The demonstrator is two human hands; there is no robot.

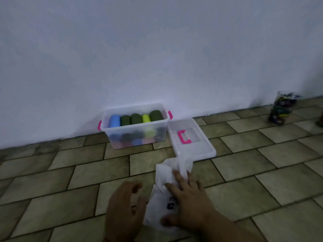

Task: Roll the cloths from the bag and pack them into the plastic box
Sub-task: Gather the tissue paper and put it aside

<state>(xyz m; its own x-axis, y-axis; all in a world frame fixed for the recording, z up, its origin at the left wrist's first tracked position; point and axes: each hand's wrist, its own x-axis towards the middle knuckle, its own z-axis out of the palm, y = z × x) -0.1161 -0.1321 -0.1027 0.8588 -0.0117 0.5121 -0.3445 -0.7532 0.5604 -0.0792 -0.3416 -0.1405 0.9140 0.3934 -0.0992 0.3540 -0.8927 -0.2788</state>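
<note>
Head view: bag check

Our right hand point(188, 201), fingers spread, presses the crumpled white plastic bag point(166, 173); whether our left hand point(124, 206) grips, we cannot tell. Rolled coloured cloths point(135, 118) fill the clear plastic box point(111, 137) at the floor's far edge. Next, likely: feel for leftovers.

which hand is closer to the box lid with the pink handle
Right. The right hand lies on the white bag, directly on the camera's side of the lid. The left hand sits at the bag's left edge, farther from the lid.
</note>
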